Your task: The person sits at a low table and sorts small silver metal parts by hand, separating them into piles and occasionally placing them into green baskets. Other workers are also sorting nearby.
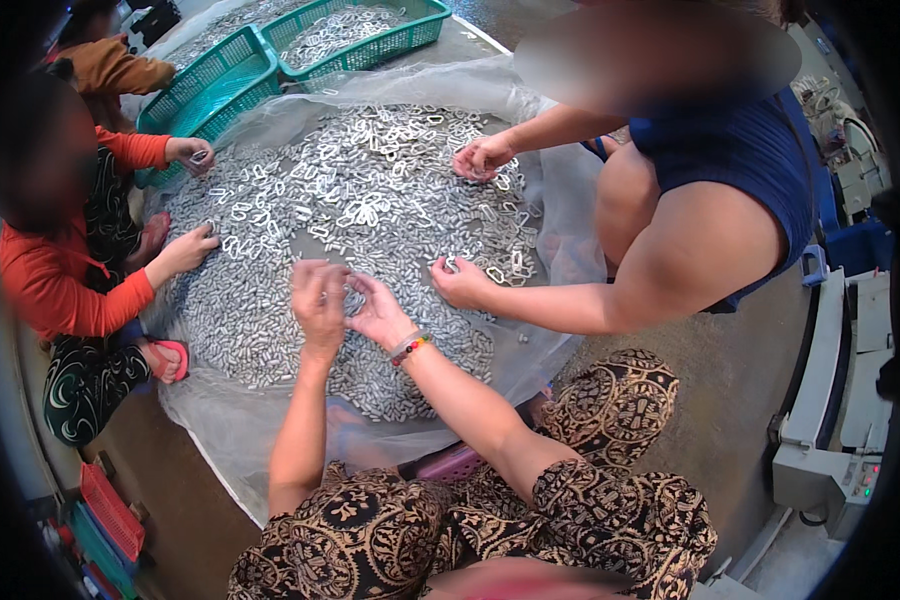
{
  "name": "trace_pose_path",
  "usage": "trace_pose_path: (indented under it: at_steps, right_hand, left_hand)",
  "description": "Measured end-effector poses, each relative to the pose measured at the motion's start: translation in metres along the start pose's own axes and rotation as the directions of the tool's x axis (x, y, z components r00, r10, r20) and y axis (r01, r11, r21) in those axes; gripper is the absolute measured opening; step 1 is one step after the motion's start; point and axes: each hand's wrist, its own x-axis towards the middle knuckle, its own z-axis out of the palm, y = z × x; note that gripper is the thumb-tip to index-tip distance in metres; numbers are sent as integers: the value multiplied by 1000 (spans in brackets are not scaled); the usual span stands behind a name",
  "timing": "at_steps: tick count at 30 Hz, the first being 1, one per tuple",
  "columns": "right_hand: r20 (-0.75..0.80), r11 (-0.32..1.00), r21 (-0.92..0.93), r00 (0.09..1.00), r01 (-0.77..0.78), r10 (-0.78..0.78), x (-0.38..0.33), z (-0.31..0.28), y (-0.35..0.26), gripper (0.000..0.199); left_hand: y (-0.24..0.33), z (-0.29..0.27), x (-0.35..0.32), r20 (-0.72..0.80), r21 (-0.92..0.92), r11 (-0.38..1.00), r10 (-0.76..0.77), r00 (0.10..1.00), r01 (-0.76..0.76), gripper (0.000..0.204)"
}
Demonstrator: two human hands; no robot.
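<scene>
My left hand [320, 308] and my right hand [378, 312] are close together above a wide heap of small silver metal pieces [255, 340]. The fingers of my left hand are smeared by motion. The thumb and fingers of my right hand curl together beside it. Something small and silvery shows between the hands, too small to make out. Bracelets [410, 348] circle my right wrist. Paler oblong metal links [365, 208] lie scattered over the middle and far side of the heap.
A translucent sheet [230, 410] lies under the heap. Co-workers' hands [192, 248] reach in from the left and other hands [460, 283] from the right. Green baskets [215, 85] stand at the back, one with links. Grey machinery [820, 440] stands at right, a red basket [112, 510] lower left.
</scene>
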Motion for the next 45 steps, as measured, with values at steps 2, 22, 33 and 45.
trace_pose_path:
  at_steps: [2,22,33,45]
  right_hand:
    - [31,990,137,999,34,-39,9,-3,-4,26]
    - [191,759,-464,888,457,-418,102,285,-206,71]
    - [86,824,-558,994,99,-61,63,96,-150,16]
    - [640,243,-756,764,607,81,-59,182,-134,29]
  left_hand:
    - [0,11,2,159,206,950,205,966,-235,9]
    - [-47,-69,-34,-101,194,981,6,995,14,18]
    - [-17,23,-87,493,152,958,140,859,-244,32]
    - [-11,104,-136,695,86,915,228,682,-393,39]
